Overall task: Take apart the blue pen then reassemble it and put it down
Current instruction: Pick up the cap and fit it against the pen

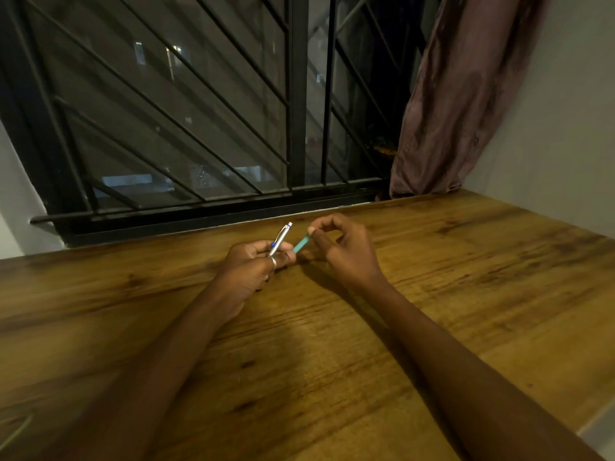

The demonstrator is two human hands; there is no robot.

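Gripping silver barrel (280,240) left, teal sleeve (301,244) right (no legible markings).

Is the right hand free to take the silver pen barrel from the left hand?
Probably not yet: the right hand pinches the teal pen piece; the silver pen barrel sits gripped in the left hand.

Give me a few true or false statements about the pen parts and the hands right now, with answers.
1. The left hand holds the silver pen barrel. True.
2. The teal pen piece lies flat on the wooden table. False: the right hand pinches it above the table.
3. The pen is in one piece. False: the barrel and the teal piece are apart, one in each hand.
4. A ring is on a finger of the left hand. True.
5. The curtain hangs at the window's left side. False: it hangs at the right.
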